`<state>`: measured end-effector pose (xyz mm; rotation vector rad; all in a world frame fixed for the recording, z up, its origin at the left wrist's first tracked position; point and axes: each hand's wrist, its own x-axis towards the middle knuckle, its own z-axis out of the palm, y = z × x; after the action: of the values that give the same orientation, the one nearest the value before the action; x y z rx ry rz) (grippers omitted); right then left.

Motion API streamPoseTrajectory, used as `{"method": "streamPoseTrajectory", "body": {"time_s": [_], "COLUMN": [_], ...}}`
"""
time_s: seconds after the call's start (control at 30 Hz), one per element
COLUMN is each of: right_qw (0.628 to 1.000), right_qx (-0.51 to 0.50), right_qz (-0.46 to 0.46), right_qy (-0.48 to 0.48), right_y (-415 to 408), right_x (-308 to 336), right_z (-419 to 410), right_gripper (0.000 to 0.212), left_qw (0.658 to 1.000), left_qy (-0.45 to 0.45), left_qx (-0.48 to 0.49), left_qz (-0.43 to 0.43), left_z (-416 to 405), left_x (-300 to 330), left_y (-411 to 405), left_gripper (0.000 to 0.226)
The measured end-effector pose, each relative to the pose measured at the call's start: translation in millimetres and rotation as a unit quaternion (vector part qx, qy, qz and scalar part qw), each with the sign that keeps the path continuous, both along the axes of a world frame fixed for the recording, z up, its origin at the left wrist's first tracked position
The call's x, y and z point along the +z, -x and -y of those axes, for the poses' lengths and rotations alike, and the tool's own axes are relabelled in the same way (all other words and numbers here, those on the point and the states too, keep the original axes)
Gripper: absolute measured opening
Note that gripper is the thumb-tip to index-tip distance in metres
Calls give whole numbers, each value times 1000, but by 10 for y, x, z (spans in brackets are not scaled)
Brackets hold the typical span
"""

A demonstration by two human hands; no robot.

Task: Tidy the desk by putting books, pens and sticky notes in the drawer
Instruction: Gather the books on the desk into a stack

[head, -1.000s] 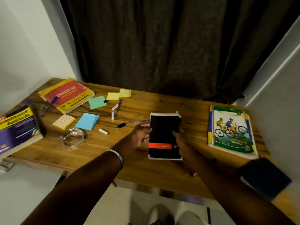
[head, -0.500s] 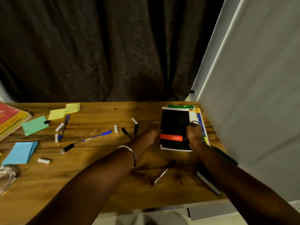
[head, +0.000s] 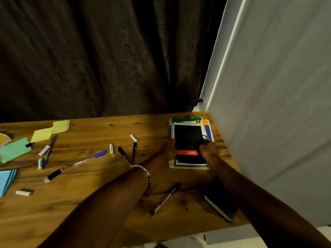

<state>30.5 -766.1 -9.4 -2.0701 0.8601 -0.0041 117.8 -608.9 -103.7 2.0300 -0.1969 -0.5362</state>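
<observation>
A black notebook with an orange band lies on top of the green cycling book at the desk's far right corner. My left hand holds the notebook's left edge and my right hand holds its right edge. A dark blue book lies near the front right edge, partly under my right arm. A black pen rests in front of my left arm. Two black pens, a blue pen and more pens are scattered mid-desk. No drawer is in view.
Yellow sticky notes, a green pad and a blue pad lie on the wooden desk at the left. Small white caps or batteries lie among the pens. A dark curtain hangs behind; a white wall closes the right side.
Both hands carried the black notebook from the desk's middle to the right and set it onto the cycling book. The view swung right, so the books at the left left the frame.
</observation>
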Motion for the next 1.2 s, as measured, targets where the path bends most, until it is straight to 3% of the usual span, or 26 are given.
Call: {"method": "streamPoseTrajectory", "body": {"time_s": [0.3, 0.4, 0.5, 0.63, 0.7, 0.9, 1.07, 1.2], "right_qw": [994, 973, 951, 922, 907, 889, 854, 844], "right_qx": [51, 118, 214, 292, 324, 369, 422, 467], "right_qz": [-5, -8, -31, -54, -46, 18, 26, 27], "right_qy": [94, 198, 221, 247, 267, 269, 304, 263], "right_y": [19, 42, -7, -134, -183, -284, -304, -330], "right_x": [-27, -10, 48, 127, 142, 110, 190, 146], "right_z": [-51, -167, -405, -837, -1124, -2140, -3155, -4051], "right_gripper": [30, 41, 57, 59, 57, 48, 48, 62], "left_qw": [1000, 1000, 1000, 986, 975, 946, 941, 940], "left_qy": [1, 8, -13, -147, -205, -254, -261, -237], "left_qx": [-26, -17, -13, -63, -19, 86, 147, 219], "left_qz": [-7, 7, 1, 47, 80, 181, 157, 112], "left_z": [-47, -173, -534, -1326, -1532, -2418, -3519, -4416], "left_x": [875, 1003, 1042, 811, 774, 1130, 1181, 1185], "left_y": [609, 677, 817, 831, 621, 668, 851, 1076], "left_gripper": [53, 45, 18, 49, 50, 39, 54, 53]}}
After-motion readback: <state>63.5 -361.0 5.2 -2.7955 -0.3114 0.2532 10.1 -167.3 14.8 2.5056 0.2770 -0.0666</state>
